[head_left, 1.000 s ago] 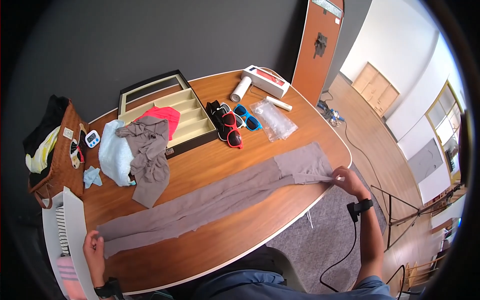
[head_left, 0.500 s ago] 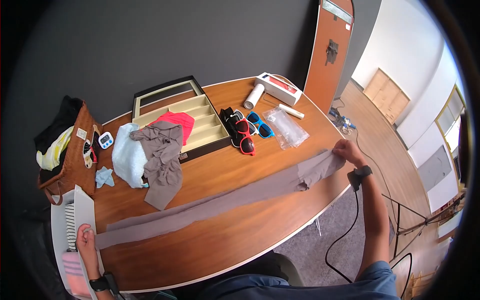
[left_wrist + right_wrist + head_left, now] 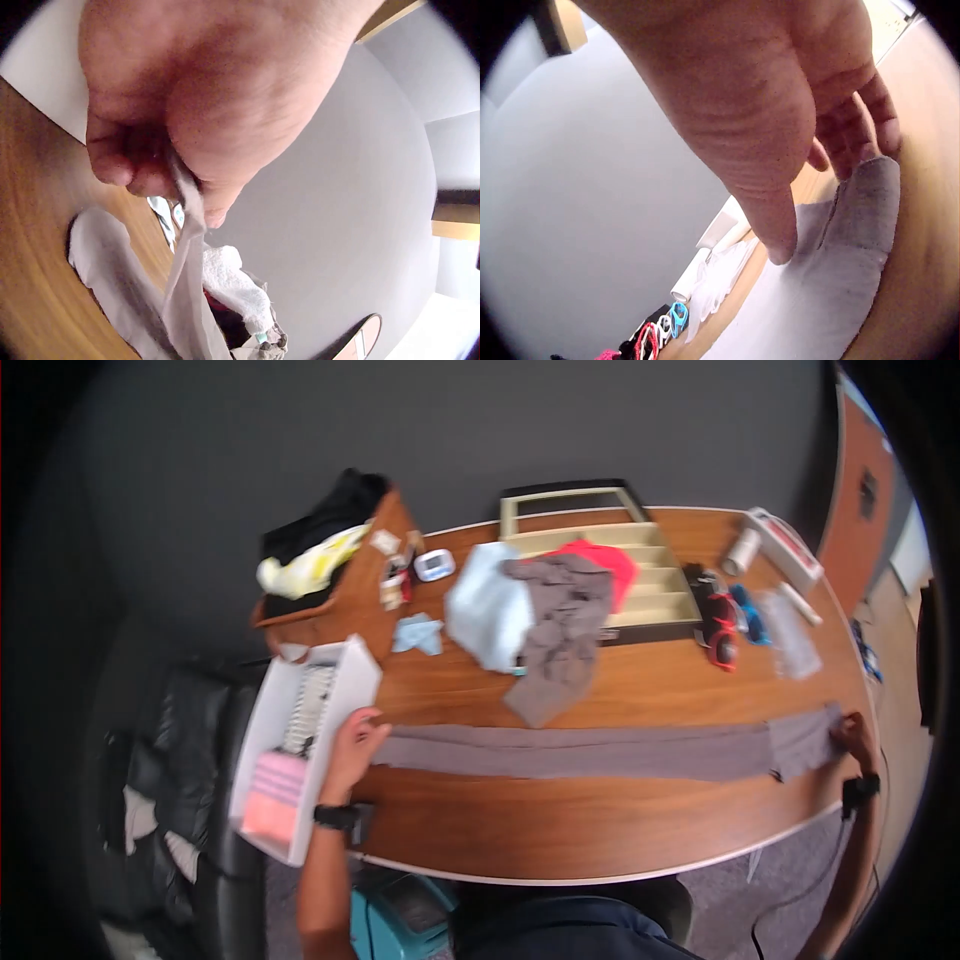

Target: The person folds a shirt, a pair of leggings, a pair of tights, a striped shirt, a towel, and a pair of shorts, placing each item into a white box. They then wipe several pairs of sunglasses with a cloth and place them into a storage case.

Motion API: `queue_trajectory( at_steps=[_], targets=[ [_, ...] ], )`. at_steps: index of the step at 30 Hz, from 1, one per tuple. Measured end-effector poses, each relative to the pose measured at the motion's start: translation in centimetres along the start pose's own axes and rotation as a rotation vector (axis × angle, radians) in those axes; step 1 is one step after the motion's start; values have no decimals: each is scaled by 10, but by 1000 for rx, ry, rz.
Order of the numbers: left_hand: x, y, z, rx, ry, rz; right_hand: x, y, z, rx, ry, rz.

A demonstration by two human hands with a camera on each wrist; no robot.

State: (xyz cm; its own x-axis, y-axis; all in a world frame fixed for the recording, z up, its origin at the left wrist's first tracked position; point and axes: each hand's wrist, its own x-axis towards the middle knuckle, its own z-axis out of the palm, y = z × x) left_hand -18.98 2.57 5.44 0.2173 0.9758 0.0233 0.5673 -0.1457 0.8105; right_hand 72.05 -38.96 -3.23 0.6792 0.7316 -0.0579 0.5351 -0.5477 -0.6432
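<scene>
A long grey garment (image 3: pixel 600 751), folded narrow, stretches across the front of the table. My left hand (image 3: pixel 357 747) is at its left end; in the left wrist view the left hand (image 3: pixel 202 97) pinches a strip of the grey cloth (image 3: pixel 191 292), which hangs from the curled fingers. At the wider right end is my right hand (image 3: pixel 855 740). The right wrist view shows the right hand (image 3: pixel 780 112) with thumb and fingers spread apart, the thumb tip resting on the cloth (image 3: pixel 802 292) and the fingertips touching its edge.
Behind the garment lie a crumpled grey cloth (image 3: pixel 565 625), a light blue towel (image 3: pixel 490 605) and a compartment case (image 3: pixel 655 630). Left stand a white bin (image 3: pixel 345 685) and a brown basket (image 3: pixel 350 605). Sunglasses (image 3: pixel 722 645) and a plastic bag (image 3: pixel 790 635) are at right.
The head view has swung left. The garment's right end has come down from above the table and lies flatter. My right hand has lowered with it and loosened its grip.
</scene>
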Motion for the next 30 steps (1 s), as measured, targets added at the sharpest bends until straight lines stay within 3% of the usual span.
queue_trajectory(
  at_steps=[1, 2, 5, 6, 8, 10, 11, 13, 16, 18, 23, 26, 28, 30],
  targets=[
    [4, -5, 0, -14, -7, -15, -9, -21, 2, -47, 13, 76],
    [5, -14, 0, -61, -26, -10, -5, -25, 10, -108, 86, 19],
    [4, -17, 0, -88, -31, 27, -22, -95, 0, -203, -137, 181],
    [2, -8, -1, -79, -26, 6, -22, -92, 1, -208, -139, 174],
    [3, -12, 0, -118, -12, 28, -27, -85, 9, 218, -9, 21],
    [4, -9, 2, -154, -10, 50, -35, -95, 5, 326, -40, 35],
    [3, -5, 4, -264, 74, 90, -41, -102, 2, 434, -67, 53],
    [2, 5, 7, -378, 153, 129, -42, -87, 3, 468, -28, 61],
    [0, 7, 7, -433, 219, 201, -31, -63, 0, 278, 87, 90],
    [-4, -11, 8, -269, -13, -68, -35, -67, 4, 288, 118, 97],
    [-13, -21, 13, -96, 28, -15, -35, -68, 8, 238, 62, 27],
    [-15, 7, 14, 43, -63, 54, -33, -73, 14, 280, 87, 24],
    [-13, 15, 20, 160, -272, 15, -35, -72, 12, 296, 92, 15],
    [-9, 12, 24, 238, -332, 25, -28, -57, 11, 202, 137, -17]
  ],
)
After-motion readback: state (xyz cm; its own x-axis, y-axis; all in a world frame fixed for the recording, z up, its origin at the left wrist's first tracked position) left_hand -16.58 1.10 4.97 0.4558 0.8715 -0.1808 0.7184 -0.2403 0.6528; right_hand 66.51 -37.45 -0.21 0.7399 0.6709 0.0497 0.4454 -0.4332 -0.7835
